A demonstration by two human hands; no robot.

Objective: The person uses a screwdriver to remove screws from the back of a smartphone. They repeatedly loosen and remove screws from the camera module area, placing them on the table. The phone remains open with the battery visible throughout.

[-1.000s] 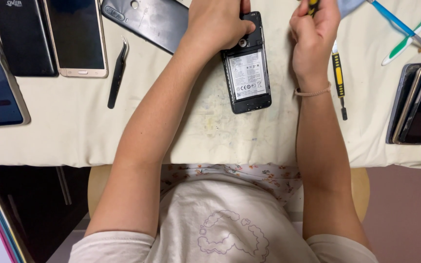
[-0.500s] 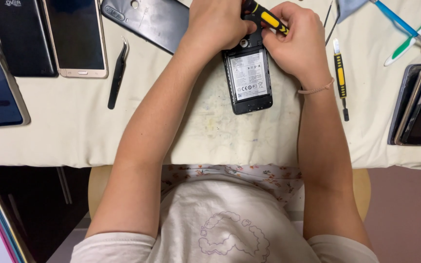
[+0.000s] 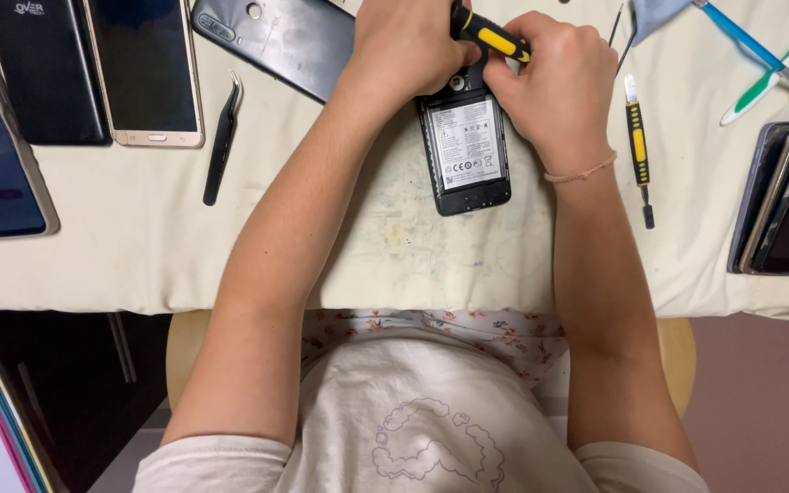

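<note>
The screwdriver (image 3: 490, 35) has a black and yellow handle. The opened phone (image 3: 464, 146) is black, with a white and grey label on its battery. The table cover (image 3: 139, 246) is cream, with faint yellowish stains. The tweezers (image 3: 222, 137) are black. A second small screwdriver (image 3: 637, 146) is also yellow and black. The shirt (image 3: 413, 420) is pale, with a purple outline drawing.
</note>
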